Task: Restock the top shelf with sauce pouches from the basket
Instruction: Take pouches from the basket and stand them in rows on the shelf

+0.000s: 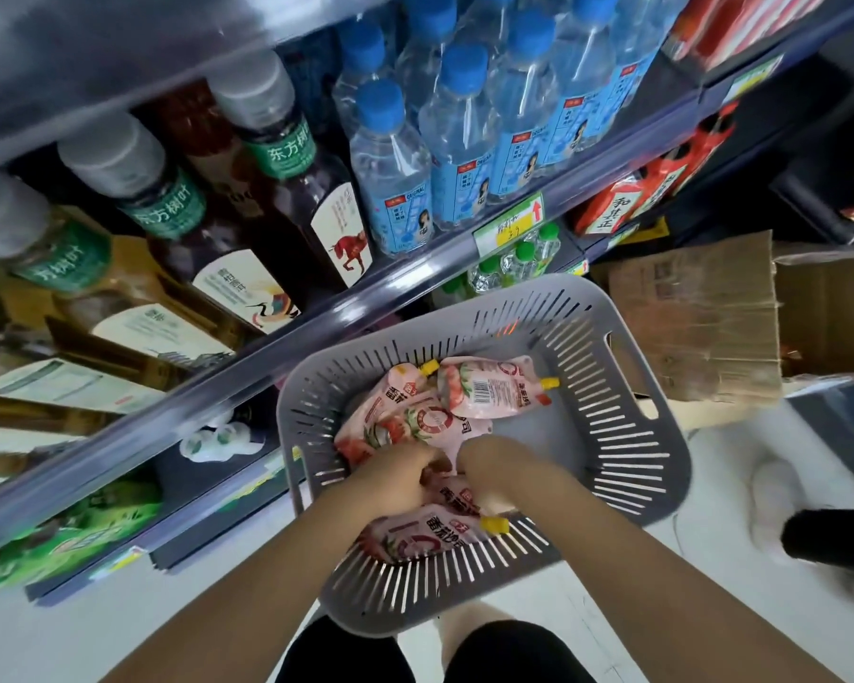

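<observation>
A grey slotted basket is seen from above, low in front of a person's knees and beside store shelving. Several pink sauce pouches with yellow caps are piled inside it, mostly toward its left and near side. Both bare hands are lowered into the pile. The left hand is curled with fingers bent down among the pouches, and the right hand is curled just beside it; each appears to be closing on a pouch, though a firm hold cannot be confirmed because the fingertips are hidden. Bottled tea and water bottles are ranged on the shelves to the left and above. The top shelf itself cannot be made out. The step in hand is judged to be gathering pouches. It would be done well if each pouch were gripped by its body, not its cap, and lifted clear of the basket wall.
</observation>
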{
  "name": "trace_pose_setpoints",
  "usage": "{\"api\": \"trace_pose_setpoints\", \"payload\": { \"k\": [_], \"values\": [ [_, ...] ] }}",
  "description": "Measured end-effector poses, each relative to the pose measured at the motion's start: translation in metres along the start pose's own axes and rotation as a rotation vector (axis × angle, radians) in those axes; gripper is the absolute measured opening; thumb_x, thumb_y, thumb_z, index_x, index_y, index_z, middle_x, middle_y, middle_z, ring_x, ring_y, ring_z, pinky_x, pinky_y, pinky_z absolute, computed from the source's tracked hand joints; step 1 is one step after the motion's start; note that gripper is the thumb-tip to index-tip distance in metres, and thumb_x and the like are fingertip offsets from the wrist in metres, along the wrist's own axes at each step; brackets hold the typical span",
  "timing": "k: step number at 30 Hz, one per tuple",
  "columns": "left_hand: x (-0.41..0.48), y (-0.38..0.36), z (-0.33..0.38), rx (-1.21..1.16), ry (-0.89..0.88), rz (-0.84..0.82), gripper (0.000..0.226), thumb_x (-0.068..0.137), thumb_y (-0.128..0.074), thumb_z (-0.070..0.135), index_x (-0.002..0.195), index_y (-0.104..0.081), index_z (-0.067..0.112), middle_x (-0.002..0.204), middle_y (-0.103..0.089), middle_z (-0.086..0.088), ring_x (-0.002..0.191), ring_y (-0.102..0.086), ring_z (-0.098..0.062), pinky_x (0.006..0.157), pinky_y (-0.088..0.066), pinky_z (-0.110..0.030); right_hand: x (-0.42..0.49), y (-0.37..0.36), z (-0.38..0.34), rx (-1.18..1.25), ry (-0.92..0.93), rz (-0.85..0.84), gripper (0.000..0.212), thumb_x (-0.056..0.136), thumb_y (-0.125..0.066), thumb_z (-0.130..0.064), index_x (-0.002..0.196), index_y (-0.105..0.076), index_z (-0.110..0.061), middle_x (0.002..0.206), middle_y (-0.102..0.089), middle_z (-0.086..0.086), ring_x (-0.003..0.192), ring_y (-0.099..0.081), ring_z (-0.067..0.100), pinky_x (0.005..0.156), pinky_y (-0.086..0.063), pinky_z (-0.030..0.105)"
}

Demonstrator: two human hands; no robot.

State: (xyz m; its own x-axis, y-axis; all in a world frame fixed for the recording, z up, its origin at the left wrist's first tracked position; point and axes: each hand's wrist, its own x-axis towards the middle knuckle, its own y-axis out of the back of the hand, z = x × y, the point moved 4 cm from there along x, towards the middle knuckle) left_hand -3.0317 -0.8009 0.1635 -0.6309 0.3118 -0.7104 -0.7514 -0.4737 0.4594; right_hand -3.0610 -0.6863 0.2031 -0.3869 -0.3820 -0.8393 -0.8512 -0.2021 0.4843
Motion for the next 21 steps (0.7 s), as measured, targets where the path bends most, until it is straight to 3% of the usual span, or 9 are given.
{"api": "trace_pose_setpoints", "payload": {
  "k": [3,6,8,10,12,15,17,21],
  "values": [
    [0.000,-0.002,0.002,-0.199,0.004,-0.010,0.032,0.085,-0.069,0.029,0.114,-0.065,0.018,0.115,-0.067,0.002,0.104,-0.060,-0.013,0.096,-0.046,-0.034,-0.009,0.015,-0.012,-0.101,0.038,0.003,0.026,0.088,-0.051,0.004,0.111,-0.058,-0.001,0.099,-0.058,0.013,0.082,-0.054,0.024,0.061,-0.042,0.027],
    [-0.005,0.001,-0.001,-0.260,-0.025,0.086,0.016,0.088,-0.066,0.024,0.100,-0.069,0.014,0.102,-0.069,-0.002,0.095,-0.063,-0.016,0.089,-0.049,-0.035,-0.016,0.027,-0.016,-0.100,0.049,0.047,0.021,0.092,-0.051,-0.009,0.111,-0.060,-0.004,0.108,-0.061,0.011,0.092,-0.058,0.026,0.068,-0.044,0.030],
    [-0.009,0.005,-0.011,-0.347,-0.012,0.182,0.016,0.087,-0.067,0.025,0.090,-0.070,0.010,0.092,-0.070,-0.008,0.088,-0.066,-0.024,0.082,-0.050,-0.039,-0.022,0.041,-0.011,0.032,0.063,0.216,0.025,0.090,-0.059,-0.025,0.109,-0.064,-0.010,0.111,-0.061,0.009,0.104,-0.058,0.026,0.081,-0.048,0.033],
    [-0.018,0.014,-0.012,-0.525,0.013,0.284,0.014,0.083,-0.071,0.028,0.088,-0.072,0.014,0.089,-0.072,-0.007,0.084,-0.067,-0.020,0.080,-0.052,-0.036,-0.026,0.056,0.001,0.116,0.061,0.498,0.039,0.080,-0.069,-0.036,0.114,-0.063,-0.019,0.118,-0.057,0.005,0.114,-0.050,0.024,0.093,-0.044,0.035],
    [-0.028,0.027,-0.006,-0.739,0.069,0.441,0.014,0.078,-0.075,0.022,0.090,-0.073,0.016,0.089,-0.074,-0.004,0.086,-0.069,-0.016,0.080,-0.054,-0.034,-0.030,0.058,0.014,0.379,0.017,0.707,0.057,0.071,-0.075,-0.043,0.122,-0.057,-0.026,0.128,-0.048,0.002,0.123,-0.040,0.023,0.103,-0.037,0.040],
    [-0.034,0.041,0.001,-1.053,0.172,0.620,0.015,0.073,-0.080,0.018,0.085,-0.074,0.012,0.083,-0.075,-0.005,0.078,-0.071,-0.018,0.073,-0.057,-0.034,-0.034,0.037,0.023,1.125,-0.144,0.820,0.057,0.069,-0.071,-0.042,0.120,-0.050,-0.028,0.136,-0.041,0.005,0.132,-0.034,0.025,0.106,-0.034,0.044],
    [-0.031,0.049,0.004,-1.130,0.225,0.668,0.020,0.072,-0.081,0.022,0.085,-0.073,0.010,0.082,-0.075,-0.006,0.077,-0.071,-0.020,0.072,-0.058,-0.034,-0.033,0.014,0.025,1.268,-0.330,0.753,0.065,0.074,-0.065,-0.039,0.131,-0.043,-0.017,0.137,-0.038,0.010,0.130,-0.037,0.031,0.105,-0.035,0.046],
    [-0.018,0.059,0.006,-1.157,0.283,0.649,0.035,0.068,-0.084,0.033,0.090,-0.072,0.008,0.084,-0.074,-0.007,0.078,-0.072,-0.021,0.075,-0.058,-0.034,-0.027,-0.024,0.019,0.934,-0.401,0.369,0.056,0.086,-0.057,-0.030,0.135,-0.037,-0.013,0.133,-0.036,0.014,0.124,-0.041,0.034,0.103,-0.039,0.039]
  ]
}}
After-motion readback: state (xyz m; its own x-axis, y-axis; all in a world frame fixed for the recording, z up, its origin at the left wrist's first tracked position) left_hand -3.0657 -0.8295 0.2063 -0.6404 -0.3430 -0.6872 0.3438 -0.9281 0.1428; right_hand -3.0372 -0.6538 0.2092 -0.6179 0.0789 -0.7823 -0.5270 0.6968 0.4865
